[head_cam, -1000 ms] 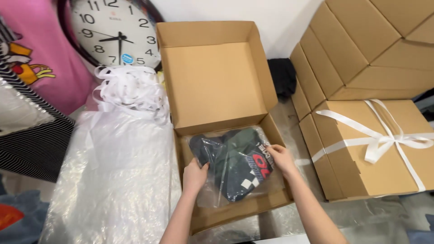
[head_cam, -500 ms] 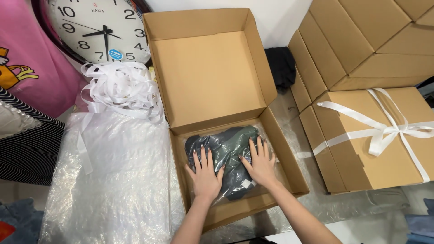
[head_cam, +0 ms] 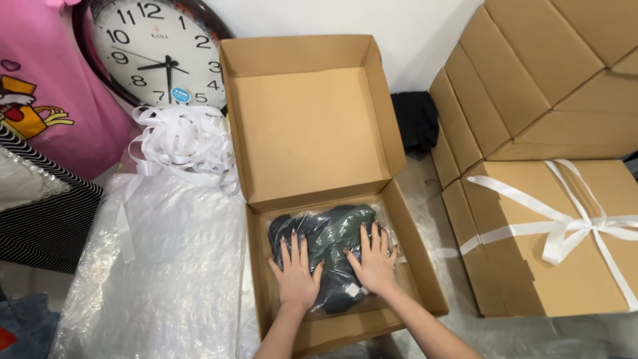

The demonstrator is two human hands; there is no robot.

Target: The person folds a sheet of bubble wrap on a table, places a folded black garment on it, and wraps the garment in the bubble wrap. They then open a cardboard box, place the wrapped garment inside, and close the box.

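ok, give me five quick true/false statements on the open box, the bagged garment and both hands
1. Both hands press flat on the bagged dark garment inside the open cardboard box. True; left hand, right hand.
2. The box lid is shut. False; it stands open behind the tray.
3. A white ribbon is tied around the closed box on the right. True.
4. The wall clock lies inside the open box. False; it leans up left of it.
5. The right hand holds the loose ribbon pile. False; nothing touches the pile.
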